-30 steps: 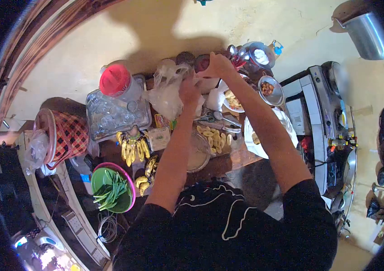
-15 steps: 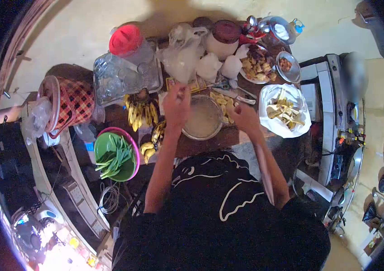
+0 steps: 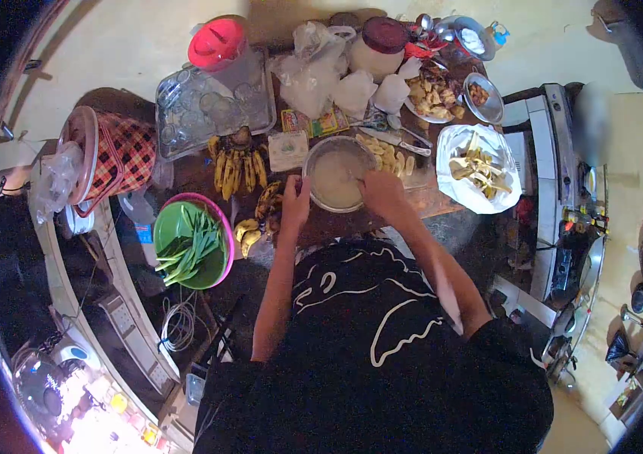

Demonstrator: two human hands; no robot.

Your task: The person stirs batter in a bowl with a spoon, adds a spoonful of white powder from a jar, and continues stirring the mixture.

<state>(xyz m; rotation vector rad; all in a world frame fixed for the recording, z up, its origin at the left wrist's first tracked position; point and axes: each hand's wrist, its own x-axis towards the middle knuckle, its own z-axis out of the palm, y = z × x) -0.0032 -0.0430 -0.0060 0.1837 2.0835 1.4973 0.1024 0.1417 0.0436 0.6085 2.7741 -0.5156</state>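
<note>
A round metal bowl holds pale, cloudy batter on the wooden table. At the bowl's left rim, my left hand is closed on the edge, its thumb and fingertips pointing up. My right hand is closed at the right rim, fingers dipping over the batter. What it grips is hidden; a small dark tip shows by the fingers. Peeled, sliced bananas lie just beyond that hand. A knife rests behind them. Left of the bowl sits a pale, square packet.
Banana bunches lie left. A green basin with leafy vegetables stands by the table's left edge. A glass tray, plastic bags and a lidded jar line the back. A white-lined plate holds peels at right.
My left hand has come down from above the bowl's upper left to its left rim. My right hand has moved left and lower, from the banana slices to the bowl. The camera view shifted slightly.
</note>
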